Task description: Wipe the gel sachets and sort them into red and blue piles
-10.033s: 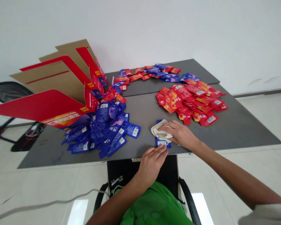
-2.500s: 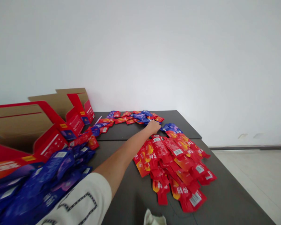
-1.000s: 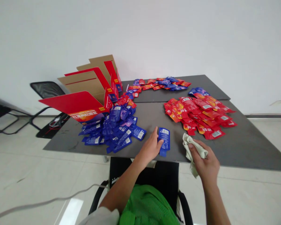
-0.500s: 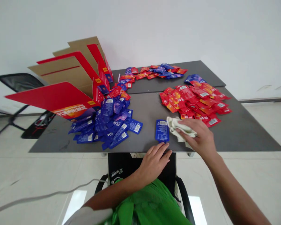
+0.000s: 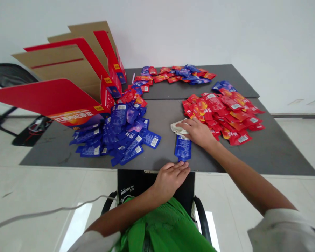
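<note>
l hand (image 5: 170,181) at near tbl edge, lower middle of frame – flat, fingers pressed together, holding nothing, fingertips just below bottom tip of blue sachet (image 5: 183,148), can't tell if touching. sachet lies alone on grey tabletop (image 5: 157,119), long axis pointing away from the person, btw both hands. r hand (image 5: 197,133) just right of sachet's top end, fingers stretched out + pressing down on crumpled cream cloth (image 5: 177,128) – can't tell if it's actually pinching. cloth sits on tbl right by sachet's top end, maybe touching.

below hands: green mesh garment (image 5: 160,232) at bottom centre, white sleeve (image 5: 283,231) lower right, black chair back (image 5: 128,185) under near tbl edge, thin grey cable (image 5: 42,213) across floor lower left.

further out: blue sachet pile (image 5: 118,134) left of middle, red sachet pile (image 5: 220,119) right of middle, well apart. mixed red/blue row (image 5: 173,75) along far tbl section, top middle. red + cardboard display box (image 5: 68,78) open, upper left, leaning over blue pile. black mesh chair (image 5: 7,75) far upper left, white wall (image 5: 225,31) behind all.
</note>
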Demonstrator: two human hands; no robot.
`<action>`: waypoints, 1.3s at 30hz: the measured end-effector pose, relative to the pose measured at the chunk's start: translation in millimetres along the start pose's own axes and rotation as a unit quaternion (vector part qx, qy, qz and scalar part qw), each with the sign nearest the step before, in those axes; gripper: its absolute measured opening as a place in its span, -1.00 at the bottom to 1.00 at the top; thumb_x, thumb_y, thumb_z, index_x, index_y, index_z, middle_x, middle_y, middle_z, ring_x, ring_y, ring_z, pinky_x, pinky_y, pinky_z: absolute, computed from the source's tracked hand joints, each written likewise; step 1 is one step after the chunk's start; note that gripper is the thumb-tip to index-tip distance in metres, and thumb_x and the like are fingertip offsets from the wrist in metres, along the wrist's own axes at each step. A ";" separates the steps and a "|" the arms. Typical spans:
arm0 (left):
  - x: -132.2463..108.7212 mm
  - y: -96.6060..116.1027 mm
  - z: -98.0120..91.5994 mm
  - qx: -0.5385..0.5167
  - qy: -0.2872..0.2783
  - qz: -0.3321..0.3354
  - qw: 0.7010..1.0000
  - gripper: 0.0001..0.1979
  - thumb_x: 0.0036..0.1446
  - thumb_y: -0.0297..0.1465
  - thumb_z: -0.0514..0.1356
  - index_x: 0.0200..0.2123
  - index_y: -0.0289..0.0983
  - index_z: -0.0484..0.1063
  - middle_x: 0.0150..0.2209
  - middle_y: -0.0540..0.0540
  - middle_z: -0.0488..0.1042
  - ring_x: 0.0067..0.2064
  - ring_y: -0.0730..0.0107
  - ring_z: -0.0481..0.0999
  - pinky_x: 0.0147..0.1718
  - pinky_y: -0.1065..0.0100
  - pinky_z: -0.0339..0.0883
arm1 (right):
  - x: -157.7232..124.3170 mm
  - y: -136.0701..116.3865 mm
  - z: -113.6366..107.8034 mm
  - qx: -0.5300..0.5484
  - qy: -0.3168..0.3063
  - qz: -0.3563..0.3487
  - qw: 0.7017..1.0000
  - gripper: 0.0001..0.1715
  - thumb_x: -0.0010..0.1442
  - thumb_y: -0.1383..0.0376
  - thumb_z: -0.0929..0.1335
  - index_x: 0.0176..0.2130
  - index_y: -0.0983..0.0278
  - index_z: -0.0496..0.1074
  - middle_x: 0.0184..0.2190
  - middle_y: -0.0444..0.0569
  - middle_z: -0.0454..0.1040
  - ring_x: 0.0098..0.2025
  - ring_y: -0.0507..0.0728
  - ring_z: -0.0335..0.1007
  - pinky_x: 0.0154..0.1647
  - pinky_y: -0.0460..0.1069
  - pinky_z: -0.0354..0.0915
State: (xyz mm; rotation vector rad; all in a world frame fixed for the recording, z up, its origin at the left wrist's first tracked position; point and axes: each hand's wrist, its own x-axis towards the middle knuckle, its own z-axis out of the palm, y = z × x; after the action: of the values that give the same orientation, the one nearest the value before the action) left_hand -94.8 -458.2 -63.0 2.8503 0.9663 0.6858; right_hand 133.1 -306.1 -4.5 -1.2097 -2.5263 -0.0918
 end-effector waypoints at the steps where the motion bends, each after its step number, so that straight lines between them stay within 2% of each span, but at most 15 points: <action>1: 0.3 0.0 -0.3 -0.003 -0.002 -0.002 1.000 -0.69 0.57 -0.47 0.05 0.16 -0.24 0.56 0.22 -0.13 0.61 0.26 0.33 0.60 0.12 0.28 0.46 | 3.8 1.0 -4.4 -0.009 0.017 0.012 1.000 -0.54 0.42 0.31 0.39 0.27 0.23 0.50 0.15 0.14 0.55 0.11 0.32 0.43 0.15 0.17 0.40; 5: 0.5 -0.2 -0.6 -0.016 0.005 -0.002 1.000 -0.69 0.57 -0.46 0.05 0.16 -0.24 0.56 0.23 -0.11 0.61 0.26 0.34 0.60 0.10 0.28 0.47 | -16.9 -16.4 -22.9 0.010 0.104 0.031 0.994 -0.52 0.45 0.26 0.38 0.31 0.23 0.44 0.18 0.12 0.53 0.11 0.29 0.43 0.18 0.16 0.37; 6: 0.5 -0.3 -0.6 -0.021 0.008 -0.001 1.000 -0.69 0.57 -0.45 0.05 0.16 -0.25 0.56 0.23 -0.11 0.61 0.26 0.34 0.60 0.10 0.28 0.47 | -28.8 -24.4 -25.1 0.022 0.097 0.012 0.995 -0.50 0.44 0.28 0.40 0.31 0.22 0.43 0.19 0.11 0.52 0.12 0.29 0.43 0.17 0.15 0.38; 8: 0.5 -0.7 -0.3 -0.029 0.014 -0.001 0.999 -0.69 0.58 -0.45 0.05 0.15 -0.26 0.57 0.22 -0.11 0.61 0.26 0.35 0.60 0.10 0.27 0.46 | -52.9 -39.6 -24.2 0.038 0.030 -0.047 0.998 -0.45 0.39 0.34 0.42 0.32 0.19 0.42 0.21 0.08 0.52 0.09 0.27 0.44 0.11 0.12 0.41; 11: 0.6 -1.2 0.4 -0.036 0.015 -0.004 0.999 -0.71 0.57 -0.45 0.07 0.12 -0.27 0.58 0.19 -0.11 0.64 0.25 0.34 0.61 0.09 0.28 0.46 | -72.1 -47.3 -11.4 0.058 -0.020 -0.072 0.995 -0.39 0.31 0.43 0.43 0.30 0.13 0.45 0.20 0.03 0.54 0.09 0.26 0.45 0.03 0.09 0.45; 13: 0.8 -1.5 0.7 -0.040 0.012 -0.008 0.999 -0.73 0.56 -0.44 0.09 0.12 -0.27 0.58 0.19 -0.11 0.64 0.25 0.35 0.61 0.08 0.29 0.45 | -65.8 -38.1 -0.9 0.062 -0.008 -0.055 0.997 -0.38 0.30 0.42 0.45 0.30 0.13 0.46 0.20 0.04 0.55 0.08 0.27 0.46 0.06 0.12 0.45; 16: 1.4 -1.7 0.8 -0.044 0.007 -0.015 0.999 -0.72 0.57 -0.44 0.08 0.11 -0.26 0.58 0.20 -0.09 0.63 0.24 0.37 0.61 0.07 0.30 0.45 | -34.9 -12.3 7.2 0.030 0.015 -0.016 0.999 -0.43 0.32 0.35 0.48 0.28 0.19 0.49 0.16 0.11 0.56 0.09 0.32 0.46 0.11 0.18 0.45; 20: 3.1 -1.4 -0.7 -0.049 0.012 -0.021 0.999 -0.72 0.57 -0.44 0.07 0.09 -0.25 0.58 0.19 -0.06 0.64 0.22 0.40 0.62 0.05 0.31 0.44 | -3.8 4.1 -4.8 -0.027 0.048 0.022 0.998 -0.49 0.34 0.37 0.45 0.25 0.21 0.51 0.13 0.12 0.57 0.07 0.34 0.47 0.08 0.19 0.46; 24: 4.9 -0.6 -3.0 -0.064 0.039 -0.025 0.997 -0.71 0.59 -0.43 0.05 0.07 -0.26 0.58 0.18 -0.02 0.65 0.21 0.44 0.63 0.04 0.31 0.44 | -28.7 -23.7 -25.2 -0.006 0.103 0.006 0.995 -0.41 0.38 0.40 0.39 0.34 0.18 0.41 0.20 0.08 0.53 0.09 0.31 0.45 0.12 0.17 0.42; 27: 6.0 -0.1 -4.5 -0.073 0.041 -0.026 0.996 -0.71 0.59 -0.43 0.04 0.07 -0.27 0.58 0.15 -0.02 0.66 0.20 0.44 0.63 0.05 0.30 0.43 | -62.4 -51.1 -27.0 0.039 0.034 -0.050 0.997 -0.42 0.38 0.39 0.40 0.34 0.17 0.41 0.22 0.05 0.53 0.07 0.28 0.45 0.06 0.13 0.44; 29: 6.6 0.0 -5.4 -0.078 0.036 -0.029 0.996 -0.71 0.59 -0.43 0.04 0.07 -0.28 0.58 0.14 -0.03 0.68 0.19 0.43 0.64 0.06 0.30 0.43 | -74.9 -57.8 -19.2 0.068 -0.001 -0.064 0.996 -0.45 0.38 0.37 0.42 0.30 0.16 0.44 0.19 0.03 0.55 0.07 0.27 0.46 0.03 0.11 0.46; 32: 7.5 -0.1 -6.1 -0.083 0.035 -0.029 0.996 -0.71 0.60 -0.43 0.03 0.06 -0.27 0.58 0.16 -0.02 0.66 0.20 0.42 0.63 0.05 0.30 0.43 | -66.9 -42.9 -1.6 0.082 0.000 -0.049 0.995 -0.44 0.36 0.38 0.43 0.30 0.15 0.44 0.19 0.04 0.55 0.10 0.27 0.46 0.09 0.14 0.46; 35: 7.8 -0.1 -5.7 -0.082 0.032 -0.033 0.996 -0.71 0.59 -0.43 0.04 0.05 -0.25 0.58 0.17 0.00 0.66 0.20 0.43 0.64 0.00 0.29 0.44 | -35.2 -12.6 8.5 0.046 0.029 -0.015 0.998 -0.47 0.36 0.36 0.43 0.29 0.19 0.46 0.15 0.09 0.57 0.10 0.31 0.47 0.13 0.18 0.45; 37: 7.7 0.1 -4.6 -0.081 0.029 -0.038 0.996 -0.73 0.58 -0.43 0.06 0.05 -0.25 0.58 0.16 0.01 0.66 0.18 0.43 0.65 -0.01 0.29 0.45 | -15.3 1.8 5.4 0.009 0.037 0.008 0.999 -0.50 0.35 0.38 0.43 0.25 0.20 0.50 0.12 0.10 0.58 0.08 0.33 0.48 0.11 0.20 0.46; 39: 7.3 0.3 -3.1 -0.080 0.025 -0.043 0.996 -0.75 0.57 -0.43 0.09 0.05 -0.24 0.59 0.16 0.01 0.66 0.18 0.44 0.65 0.00 0.30 0.46 | -7.0 3.7 -4.8 -0.011 0.058 0.020 0.998 -0.49 0.35 0.38 0.42 0.26 0.20 0.50 0.14 0.11 0.57 0.08 0.34 0.48 0.10 0.20 0.46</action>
State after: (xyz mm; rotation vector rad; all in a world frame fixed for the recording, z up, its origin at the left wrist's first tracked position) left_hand -90.8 -454.4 -57.3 2.6488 0.9858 0.7923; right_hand 141.3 -309.9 -2.5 -1.2270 -2.4050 -0.1765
